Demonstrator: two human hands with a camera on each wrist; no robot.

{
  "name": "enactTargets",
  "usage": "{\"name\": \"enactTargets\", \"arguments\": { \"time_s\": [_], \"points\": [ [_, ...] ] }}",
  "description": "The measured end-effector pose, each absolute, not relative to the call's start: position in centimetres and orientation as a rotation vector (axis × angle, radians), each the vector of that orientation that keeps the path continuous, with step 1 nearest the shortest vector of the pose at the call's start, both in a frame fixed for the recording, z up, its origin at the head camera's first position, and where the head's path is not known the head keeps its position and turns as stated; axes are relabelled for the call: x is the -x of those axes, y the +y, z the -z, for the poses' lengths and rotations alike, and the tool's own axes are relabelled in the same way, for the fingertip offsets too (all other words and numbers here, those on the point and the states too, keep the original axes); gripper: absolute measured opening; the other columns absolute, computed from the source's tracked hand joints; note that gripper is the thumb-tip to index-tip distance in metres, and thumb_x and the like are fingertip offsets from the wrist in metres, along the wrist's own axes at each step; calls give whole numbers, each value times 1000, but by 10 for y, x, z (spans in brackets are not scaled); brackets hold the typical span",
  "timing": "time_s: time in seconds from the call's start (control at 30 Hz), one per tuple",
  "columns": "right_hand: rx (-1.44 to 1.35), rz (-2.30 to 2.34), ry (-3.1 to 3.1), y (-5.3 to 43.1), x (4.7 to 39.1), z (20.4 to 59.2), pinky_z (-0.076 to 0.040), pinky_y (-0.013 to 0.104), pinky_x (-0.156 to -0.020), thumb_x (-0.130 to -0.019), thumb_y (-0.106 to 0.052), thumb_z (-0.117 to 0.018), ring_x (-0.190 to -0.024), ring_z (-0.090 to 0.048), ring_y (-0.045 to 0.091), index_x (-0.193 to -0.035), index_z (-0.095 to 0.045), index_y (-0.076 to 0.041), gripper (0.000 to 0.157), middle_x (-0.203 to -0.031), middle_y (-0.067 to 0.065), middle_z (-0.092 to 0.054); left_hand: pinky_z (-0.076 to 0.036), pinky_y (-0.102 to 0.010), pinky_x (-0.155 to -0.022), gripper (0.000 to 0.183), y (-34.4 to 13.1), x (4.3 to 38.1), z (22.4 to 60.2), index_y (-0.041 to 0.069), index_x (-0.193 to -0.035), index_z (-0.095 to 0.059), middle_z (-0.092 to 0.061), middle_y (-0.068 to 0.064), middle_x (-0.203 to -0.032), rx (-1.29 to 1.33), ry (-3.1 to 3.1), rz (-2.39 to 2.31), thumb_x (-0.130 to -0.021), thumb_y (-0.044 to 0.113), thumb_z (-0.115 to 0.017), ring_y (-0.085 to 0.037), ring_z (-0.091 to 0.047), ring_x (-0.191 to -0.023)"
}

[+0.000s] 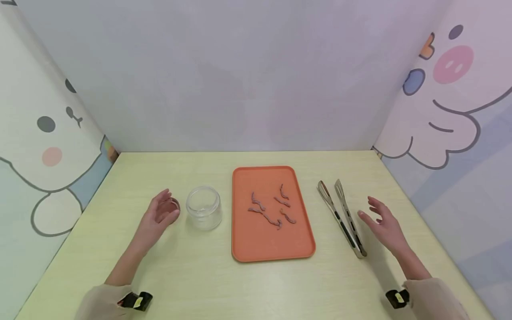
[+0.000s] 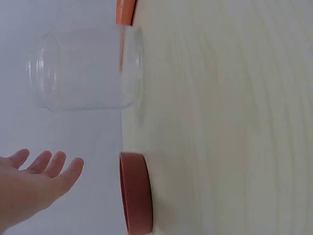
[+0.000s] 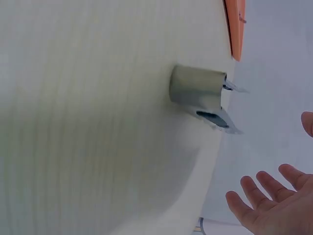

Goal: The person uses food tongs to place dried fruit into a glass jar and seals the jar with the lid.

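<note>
My left hand (image 1: 154, 220) hovers with loosely bent fingers above a reddish-brown round lid (image 2: 137, 193) and holds nothing. In the head view the hand covers part of that lid. Just to its right stands a clear, lidless jar (image 1: 204, 208). An orange tray (image 1: 272, 249) lies in the middle, bearing several thin, brownish, worm-like strips (image 1: 266, 216). Metal tongs (image 1: 344, 220) with black grip parts rest spread on the table right of the tray. Beside them my right hand (image 1: 386, 229) is held in the air, fingers apart and nothing in it.
The pale yellow wood-grain table (image 1: 192, 284) ends at a plain light wall (image 1: 240, 80) behind. Side panels (image 1: 452, 89) with cartoon animals flank it left and right. Each sleeve (image 1: 434, 298) has a small black device at the cuff.
</note>
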State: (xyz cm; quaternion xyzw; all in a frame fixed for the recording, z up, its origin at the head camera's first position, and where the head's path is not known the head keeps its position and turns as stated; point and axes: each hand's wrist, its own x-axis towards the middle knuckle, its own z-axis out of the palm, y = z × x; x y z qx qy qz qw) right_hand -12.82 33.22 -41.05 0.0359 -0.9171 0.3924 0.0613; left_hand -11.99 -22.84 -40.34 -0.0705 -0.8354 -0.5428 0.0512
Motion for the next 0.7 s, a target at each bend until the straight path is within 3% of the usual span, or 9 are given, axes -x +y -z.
{"name": "enactTargets", "arguments": {
  "time_s": [0.07, 0.27, 0.5, 0.7],
  "points": [
    [-69, -1253, -2785, 329, 128, 413, -31, 58, -83, -90, -29, -52, -114, -32, 44, -135, -23, 4, 63, -131, 27, -30, -36, -20, -90, 66, -221, 122, 405, 1, -138, -15, -27, -21, -134, 234, -2502, 1800, -88, 14, -56, -38, -30, -119],
    [-30, -1359, -2822, 322, 127, 418, -33, 56, -84, -89, -28, -53, -114, -31, 45, -135, -20, 5, 65, -130, 30, -29, -17, -51, -99, 77, -204, 128, 415, 2, -139, -10, -17, -22, -139, 245, -2502, 1925, -83, 12, -62, -37, -16, -126],
    [50, -1436, -2937, 317, 129, 424, -32, 58, -84, -86, -33, -56, -116, -28, 47, -139, -10, 0, 77, -132, 32, -22, -17, -53, -98, 84, -195, 134, 425, 10, -141, -5, -12, -16, -143, 202, -2610, 1906, -81, 19, -65, -36, -13, -128],
    [40, -1314, -3006, 315, 133, 434, -36, 56, -82, -81, -36, -62, -111, -34, 45, -138, -13, 1, 83, -128, 32, -28, -18, -52, -99, 85, -192, 138, 427, 14, -141, -5, -12, -16, -142, 169, -2604, 1923, -81, 21, -65, -37, -11, -128]
  ]
}}
